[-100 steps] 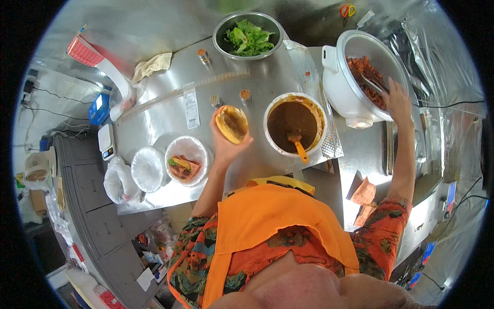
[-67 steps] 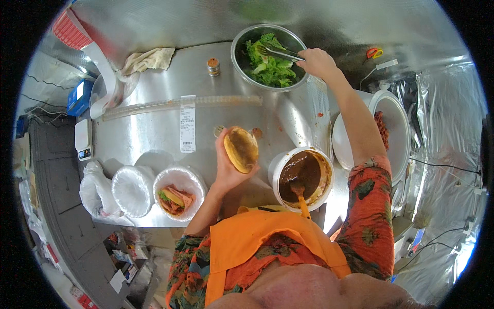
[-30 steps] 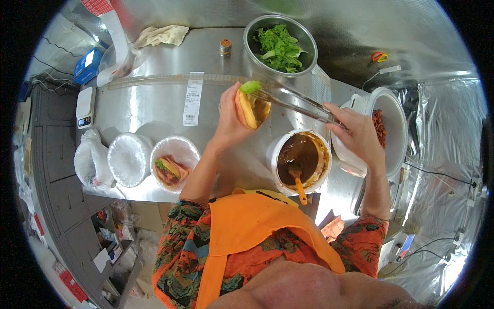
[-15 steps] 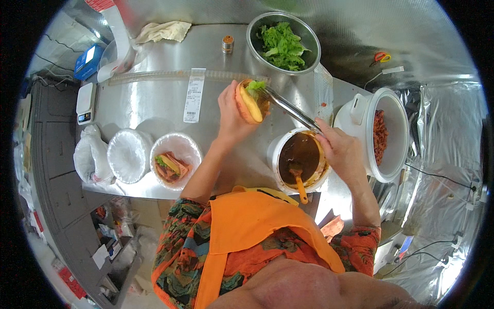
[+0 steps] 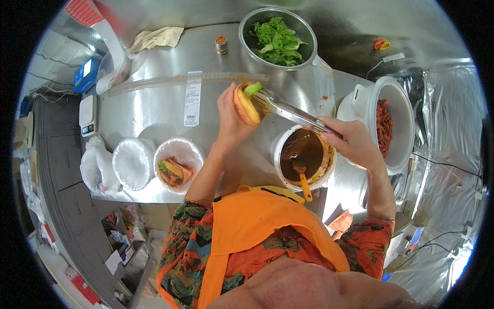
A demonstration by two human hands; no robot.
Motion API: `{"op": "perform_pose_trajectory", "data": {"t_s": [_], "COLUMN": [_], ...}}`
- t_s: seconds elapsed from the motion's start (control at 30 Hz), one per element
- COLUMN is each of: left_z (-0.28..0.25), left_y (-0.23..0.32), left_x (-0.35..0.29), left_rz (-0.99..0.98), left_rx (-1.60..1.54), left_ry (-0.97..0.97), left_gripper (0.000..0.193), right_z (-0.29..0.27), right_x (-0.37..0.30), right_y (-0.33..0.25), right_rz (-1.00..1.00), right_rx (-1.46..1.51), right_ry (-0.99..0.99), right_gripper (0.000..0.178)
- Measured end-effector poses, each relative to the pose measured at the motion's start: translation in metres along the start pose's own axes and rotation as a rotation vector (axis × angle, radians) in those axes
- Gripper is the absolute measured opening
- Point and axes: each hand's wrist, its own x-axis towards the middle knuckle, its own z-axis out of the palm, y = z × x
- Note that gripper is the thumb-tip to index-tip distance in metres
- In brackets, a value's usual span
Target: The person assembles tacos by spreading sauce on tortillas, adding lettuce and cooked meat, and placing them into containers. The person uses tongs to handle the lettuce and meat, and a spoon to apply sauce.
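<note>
My left hand (image 5: 231,119) is closed around a filled bun (image 5: 247,108), held tilted above the steel table. A yellow layer shows along its side, and green lettuce (image 5: 252,89) sticks out at its top. Metal tongs (image 5: 297,116) are gripped in my right hand (image 5: 352,143). Their tips reach into the bun's opening, where part of the filling is hidden. Below the tongs stands a white tub (image 5: 276,160) of dark brown sauce, with an orange-handled brush (image 5: 304,184) in it.
A steel bowl (image 5: 244,45) of lettuce stands at the back. White pot (image 5: 410,116) with reddish-brown meat, right. Plastic-lined bowls stand front left; one (image 5: 198,154) holds another filled bun (image 5: 176,171). Paper slip (image 5: 192,100), small can (image 5: 221,45), cloth (image 5: 157,39) and scale (image 5: 88,116) lie beyond.
My right hand has shifted right and slightly down with the tongs, their tips still at the bun. My left hand keeps hold of the bun. The whole view has shifted slightly.
</note>
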Motion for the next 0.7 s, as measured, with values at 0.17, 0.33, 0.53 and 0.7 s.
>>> {"op": "perform_pose_trajectory", "data": {"t_s": [0.17, 0.33, 0.53, 0.7], "left_z": [0.003, 0.004, 0.001, -0.009], "left_y": [-0.004, -0.008, -0.006, -0.005], "left_x": [-0.001, 0.0, -0.002, -0.004], "left_rz": [-0.018, -0.042, -0.124, -0.157], "left_rx": [-0.022, -0.042, -0.099, -0.026], "left_ry": [-0.001, -0.041, -0.081, -0.069], "left_gripper": [0.11, 0.11, 0.112, 0.113], "right_z": [-0.042, -0.073, -0.059, -0.035], "right_x": [-0.005, 0.033, 0.144, 0.206], "right_y": [0.004, 0.042, 0.121, 0.125], "right_rz": [-0.08, 0.011, -0.042, 0.047], "right_rx": [-0.122, -0.3, -0.45, -0.512], "right_ry": [0.076, 0.235, 0.266, 0.32], "right_gripper": [0.032, 0.036, 0.038, 0.035]}}
